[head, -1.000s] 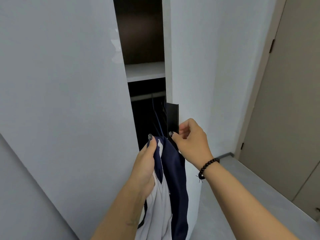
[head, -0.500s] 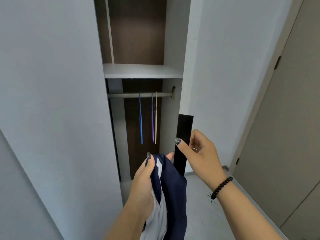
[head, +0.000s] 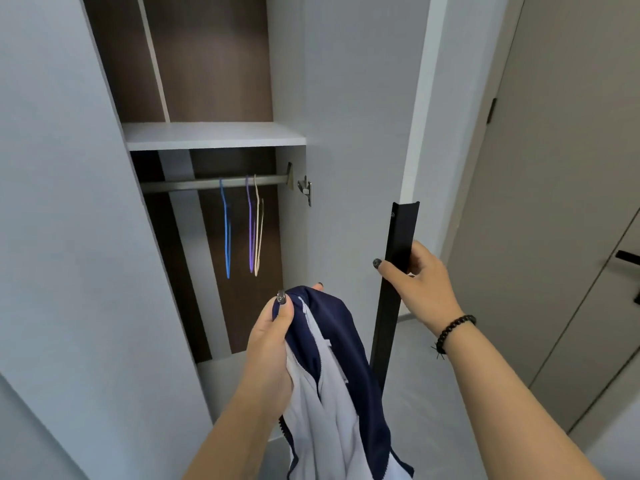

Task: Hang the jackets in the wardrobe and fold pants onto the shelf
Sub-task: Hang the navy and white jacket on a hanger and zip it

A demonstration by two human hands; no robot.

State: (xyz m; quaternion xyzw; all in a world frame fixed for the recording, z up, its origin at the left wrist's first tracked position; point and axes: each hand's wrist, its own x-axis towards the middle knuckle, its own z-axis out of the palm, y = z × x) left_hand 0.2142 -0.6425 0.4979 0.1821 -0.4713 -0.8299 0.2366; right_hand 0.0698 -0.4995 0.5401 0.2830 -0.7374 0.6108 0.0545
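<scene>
Grey-walled room, pale wardrobe standing open, dark brown back panel inside, closed beige room door (head: 568, 168) off to the right

Navy-and-white zip jacket (head: 341, 379): bunched, off any hanger, hanging from the left hand (head: 272, 344) in front of the opening and below rail height. Left thumb and fingers are curled round the collar end, so the hand is full. Zip teeth show along the lower edge; cannot tell if it is fully unzipped

Right hand (head: 420, 285): fingers wrapped round the black strip handle (head: 394, 268) on the edge of the wardrobe door (head: 363, 98), thumb laid across its front. Beaded bracelet (head: 453, 332) at that wrist

Inside: metal rail (head: 194, 184) under the white shelf (head: 214, 135). Three bare hangers on it, seen edge-on: blue hanger (head: 226, 233), purple hanger (head: 250, 226), beige hanger (head: 258, 223), the last two almost touching

Judgement, step in hand: door open, hanger to be fetched next
- Door looks wide enough; let go of the handle to free the right hand
- Blue hanger hangs apart from the other two, easiest to lift off without snagging
- Feed the hanger shoulders in at the collar the left hand already holds, then hook back on the rail
- Risk: slippery fabric sliding off one shoulder; zip part-way if so
</scene>
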